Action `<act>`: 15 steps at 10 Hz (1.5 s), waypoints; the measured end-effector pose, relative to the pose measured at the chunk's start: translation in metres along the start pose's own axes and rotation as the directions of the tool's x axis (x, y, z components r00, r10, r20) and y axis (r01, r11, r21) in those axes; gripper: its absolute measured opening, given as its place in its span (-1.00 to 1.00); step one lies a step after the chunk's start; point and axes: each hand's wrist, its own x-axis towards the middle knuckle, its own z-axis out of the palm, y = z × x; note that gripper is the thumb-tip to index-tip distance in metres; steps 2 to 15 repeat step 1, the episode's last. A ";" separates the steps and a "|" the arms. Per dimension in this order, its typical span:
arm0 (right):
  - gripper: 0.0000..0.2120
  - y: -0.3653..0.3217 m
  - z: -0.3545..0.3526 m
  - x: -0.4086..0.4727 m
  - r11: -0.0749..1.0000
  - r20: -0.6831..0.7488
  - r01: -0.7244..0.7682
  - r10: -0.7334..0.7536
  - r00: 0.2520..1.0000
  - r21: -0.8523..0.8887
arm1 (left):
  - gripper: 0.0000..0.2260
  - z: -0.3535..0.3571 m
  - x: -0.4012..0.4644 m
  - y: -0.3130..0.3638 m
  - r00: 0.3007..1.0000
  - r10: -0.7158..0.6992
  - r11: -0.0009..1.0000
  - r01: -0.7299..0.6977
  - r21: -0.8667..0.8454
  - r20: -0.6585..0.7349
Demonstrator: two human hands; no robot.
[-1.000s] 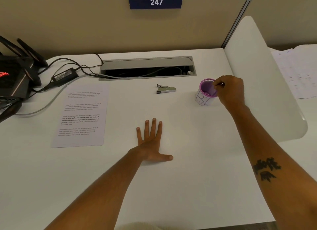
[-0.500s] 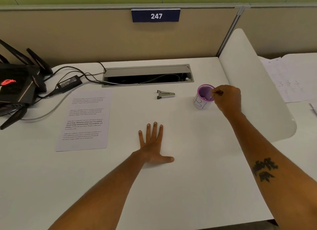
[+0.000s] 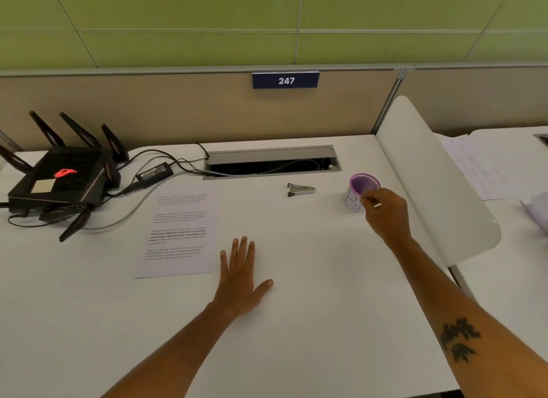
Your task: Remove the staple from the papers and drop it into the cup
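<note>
The printed papers [image 3: 178, 231] lie flat on the white desk, left of centre. A small cup [image 3: 360, 184] with a purple rim and inside stands at the right. My right hand [image 3: 385, 213] is at the cup's near right side, thumb and fingers pinched together by the rim. The staple is too small to make out. My left hand [image 3: 240, 282] rests palm down on the desk, fingers spread, just right of the papers, holding nothing. A metal staple remover [image 3: 300, 189] lies between the papers and the cup.
A black router [image 3: 59, 178] with antennas, a power adapter [image 3: 154, 172] and cables fill the back left. An open cable slot [image 3: 271, 161] runs along the back. A white curved divider [image 3: 430, 184] stands right of the cup, with loose sheets [image 3: 480, 166] beyond it.
My right hand has drawn back from over the cup's mouth to its near right side, still pinched. The view has tilted upward. My left hand has stayed flat.
</note>
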 end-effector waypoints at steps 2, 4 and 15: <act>-0.94 -0.019 0.013 -0.031 0.999 -0.007 -0.025 0.025 1.000 0.043 | -0.06 -0.007 -0.021 -0.033 0.998 -0.047 0.999 0.047 -0.001 -0.035; -0.94 -0.019 0.013 -0.031 0.999 -0.007 -0.025 0.025 1.000 0.043 | -0.06 -0.007 -0.021 -0.033 0.998 -0.047 0.999 0.047 -0.001 -0.035; -0.94 -0.019 0.013 -0.031 0.999 -0.007 -0.025 0.025 1.000 0.043 | -0.06 -0.007 -0.021 -0.033 0.998 -0.047 0.999 0.047 -0.001 -0.035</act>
